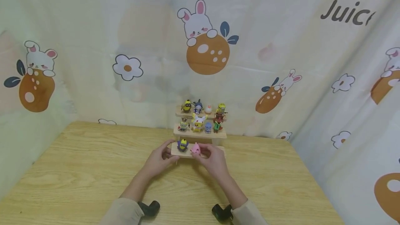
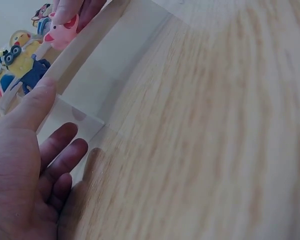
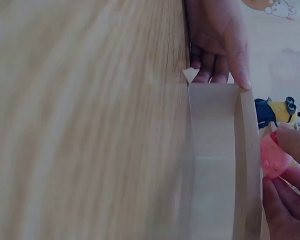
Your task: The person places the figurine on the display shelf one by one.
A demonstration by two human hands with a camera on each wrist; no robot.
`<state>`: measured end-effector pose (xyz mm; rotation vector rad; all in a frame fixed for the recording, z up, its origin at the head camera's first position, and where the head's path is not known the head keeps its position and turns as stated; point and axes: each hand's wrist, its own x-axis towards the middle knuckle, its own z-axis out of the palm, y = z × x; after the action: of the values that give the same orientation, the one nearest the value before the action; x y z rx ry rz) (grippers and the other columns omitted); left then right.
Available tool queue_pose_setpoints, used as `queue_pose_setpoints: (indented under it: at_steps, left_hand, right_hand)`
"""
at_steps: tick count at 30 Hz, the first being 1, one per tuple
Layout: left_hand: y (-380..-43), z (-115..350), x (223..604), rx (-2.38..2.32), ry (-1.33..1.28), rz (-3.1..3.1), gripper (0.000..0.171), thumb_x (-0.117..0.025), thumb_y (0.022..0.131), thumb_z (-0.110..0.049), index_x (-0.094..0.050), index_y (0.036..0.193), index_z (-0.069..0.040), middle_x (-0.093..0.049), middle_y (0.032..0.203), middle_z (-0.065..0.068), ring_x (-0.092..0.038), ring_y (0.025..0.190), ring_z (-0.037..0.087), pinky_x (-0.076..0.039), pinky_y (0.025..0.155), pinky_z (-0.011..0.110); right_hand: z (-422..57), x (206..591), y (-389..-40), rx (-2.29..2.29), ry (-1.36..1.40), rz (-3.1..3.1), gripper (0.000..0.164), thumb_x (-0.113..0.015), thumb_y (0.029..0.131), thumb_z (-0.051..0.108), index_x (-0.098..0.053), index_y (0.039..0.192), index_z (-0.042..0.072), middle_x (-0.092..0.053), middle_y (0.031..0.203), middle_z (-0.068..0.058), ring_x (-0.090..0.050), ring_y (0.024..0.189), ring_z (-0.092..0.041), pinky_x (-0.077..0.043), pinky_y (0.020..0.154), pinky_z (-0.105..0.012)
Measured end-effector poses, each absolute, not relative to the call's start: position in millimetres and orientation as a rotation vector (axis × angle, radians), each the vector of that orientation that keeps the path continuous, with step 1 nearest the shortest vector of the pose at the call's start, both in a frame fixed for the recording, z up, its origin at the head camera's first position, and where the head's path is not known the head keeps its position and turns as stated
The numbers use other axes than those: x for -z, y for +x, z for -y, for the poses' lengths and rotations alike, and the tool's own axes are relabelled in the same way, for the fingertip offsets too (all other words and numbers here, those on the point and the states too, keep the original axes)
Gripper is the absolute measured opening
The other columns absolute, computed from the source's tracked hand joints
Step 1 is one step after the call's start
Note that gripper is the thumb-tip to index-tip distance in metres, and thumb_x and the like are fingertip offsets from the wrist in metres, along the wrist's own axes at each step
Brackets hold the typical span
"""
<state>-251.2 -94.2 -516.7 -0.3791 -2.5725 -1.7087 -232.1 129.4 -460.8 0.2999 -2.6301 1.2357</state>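
A three-step wooden display stand point(image 1: 186, 154) stands near the back of the table, with small figurines on its steps. My left hand point(image 1: 157, 159) holds the left end of the lowest step, its thumb point(image 2: 37, 102) on the front edge and some fingers loosely curled below. Close to that thumb is a yellow-and-blue minion figurine point(image 1: 182, 145) on the lowest step. My right hand point(image 1: 215, 159) pinches a pink pig figurine point(image 1: 195, 149) between thumb and fingers, at the lowest step to the right of the minion. Whether the pig's base touches the wood I cannot tell.
Several figurines fill the middle step point(image 1: 200, 134) and the top step point(image 1: 178, 112). Behind the wood-grain table point(image 1: 265, 176) hangs a printed curtain point(image 1: 150, 30), which also runs along both sides. Black wrist devices point(image 1: 151, 208) sit by both sleeves.
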Motion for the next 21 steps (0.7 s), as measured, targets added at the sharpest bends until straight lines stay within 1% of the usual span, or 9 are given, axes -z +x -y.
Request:
queue_pose_setpoints:
  at_steps: [4,8,10,15,18,21]
  left_hand:
    - [-251.8,94.5,517.1,1.718,-0.377,2.562,0.071,-0.077,0.079,-0.032,-0.045,0.141,-0.02,-0.068,0.093,-0.001,-0.062,0.083,0.011,-0.051,0.08,0.03]
    - [-251.9,94.5,516.2,1.719,-0.369,2.56,0.071,-0.076,0.079,-0.033,-0.044,0.141,-0.021,-0.068,0.093,0.0,-0.062,0.083,0.011,-0.051,0.08,0.029]
    - [-252.1,94.5,515.5,1.716,-0.37,2.559,0.071,-0.076,0.079,-0.033,-0.044,0.141,-0.022,-0.068,0.094,0.0,-0.062,0.083,0.011,-0.051,0.08,0.03]
    - [-252.3,94.9,514.4,1.701,-0.374,2.557,0.07,-0.077,0.079,-0.033,-0.045,0.14,-0.024,-0.067,0.093,-0.001,-0.062,0.083,0.012,-0.051,0.08,0.03]
    - [-252.7,94.8,515.8,1.692,-0.373,2.57,0.07,-0.077,0.078,-0.034,-0.045,0.14,-0.026,-0.067,0.093,-0.002,-0.061,0.083,0.011,-0.051,0.079,0.029]
    - [-253.2,94.5,517.8,1.699,-0.377,2.573,0.07,-0.076,0.078,-0.036,-0.045,0.14,-0.027,-0.067,0.094,-0.002,-0.061,0.083,0.01,-0.051,0.08,0.029]
  right_hand:
    - [-129.3,458.1,-234.2,-1.141,0.338,2.657,0.039,-0.08,0.076,0.028,-0.068,0.11,0.01,-0.066,0.101,0.0,-0.065,0.09,-0.012,-0.054,0.081,-0.023]
    - [-129.7,452.5,-233.8,-0.947,0.365,2.725,0.046,-0.079,0.076,0.03,-0.066,0.117,0.014,-0.064,0.099,0.003,-0.061,0.089,-0.01,-0.053,0.081,-0.025]
    - [-130.1,448.9,-232.8,-0.844,0.398,2.749,0.047,-0.078,0.077,0.031,-0.066,0.119,0.015,-0.064,0.098,0.002,-0.059,0.088,-0.011,-0.052,0.079,-0.027]
    - [-129.8,441.6,-232.0,-0.645,0.499,2.743,0.042,-0.077,0.078,0.03,-0.068,0.114,0.009,-0.064,0.098,-0.001,-0.057,0.083,-0.012,-0.051,0.074,-0.025]
    - [-128.7,439.2,-232.8,-0.583,0.547,2.719,0.04,-0.077,0.078,0.028,-0.069,0.11,0.006,-0.065,0.098,-0.003,-0.059,0.082,-0.012,-0.052,0.073,-0.024]
    - [-126.5,437.9,-234.2,-0.564,0.568,2.715,0.039,-0.077,0.078,0.028,-0.07,0.109,0.005,-0.066,0.097,-0.004,-0.059,0.082,-0.013,-0.052,0.074,-0.026]
